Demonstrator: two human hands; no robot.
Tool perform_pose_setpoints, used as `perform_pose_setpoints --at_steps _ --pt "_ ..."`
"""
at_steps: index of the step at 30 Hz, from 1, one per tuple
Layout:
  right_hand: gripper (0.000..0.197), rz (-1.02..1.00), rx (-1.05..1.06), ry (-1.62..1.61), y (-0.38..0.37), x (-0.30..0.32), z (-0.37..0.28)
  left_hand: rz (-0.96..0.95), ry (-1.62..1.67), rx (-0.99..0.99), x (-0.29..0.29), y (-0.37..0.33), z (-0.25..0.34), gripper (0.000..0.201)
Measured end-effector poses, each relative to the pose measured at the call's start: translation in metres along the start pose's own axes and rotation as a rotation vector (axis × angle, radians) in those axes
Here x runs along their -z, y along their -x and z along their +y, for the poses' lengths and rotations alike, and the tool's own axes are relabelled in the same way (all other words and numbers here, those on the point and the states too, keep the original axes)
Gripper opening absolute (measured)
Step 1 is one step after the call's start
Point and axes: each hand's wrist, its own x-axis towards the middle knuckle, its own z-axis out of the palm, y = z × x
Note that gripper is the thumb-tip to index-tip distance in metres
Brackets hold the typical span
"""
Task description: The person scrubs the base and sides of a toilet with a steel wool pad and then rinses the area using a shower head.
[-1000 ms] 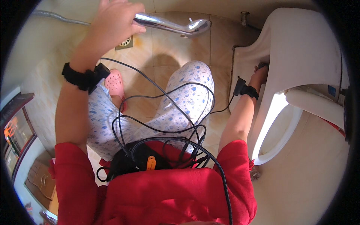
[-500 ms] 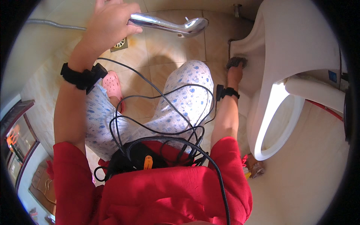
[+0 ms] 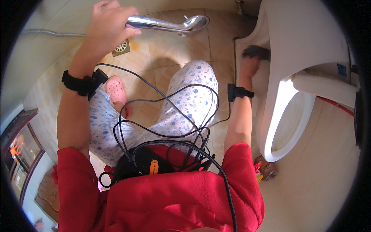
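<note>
Scrubber (image 3: 257, 51) is at right, beside the toilet (image 3: 305, 38), gripped by the right hand (image 3: 250, 66); the left hand (image 3: 112, 23) clasps the shower head (image 3: 164, 24). Work looks under way; what is left cannot be told.

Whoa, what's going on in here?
A person in a red top has both hands busy. The left hand holds up a shiny shower head, its fingers around the handle end. The right hand is down by the base of a white toilet, holding a dark scrubbing pad. It's too blurry to tell whether the pad touches the toilet. Black cables loop over the person's patterned trousers.
</note>
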Motion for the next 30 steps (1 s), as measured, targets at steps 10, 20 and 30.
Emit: perform_pose_setpoints --at_steps 10,20,30 --pt "0.038 0.319 -0.041 -0.28 0.01 0.025 0.038 0.038 0.015 0.017 0.004 0.003 -0.009 0.03" --pt "0.032 0.058 -0.412 -0.706 -0.031 0.055 0.042 0.092 0.015 -0.031 -0.004 -0.003 -0.011 0.026" --pt "0.049 -0.134 -0.066 0.202 -0.002 0.051 0.018 0.099 0.044 -0.019 0.007 -0.007 -0.007 0.023"
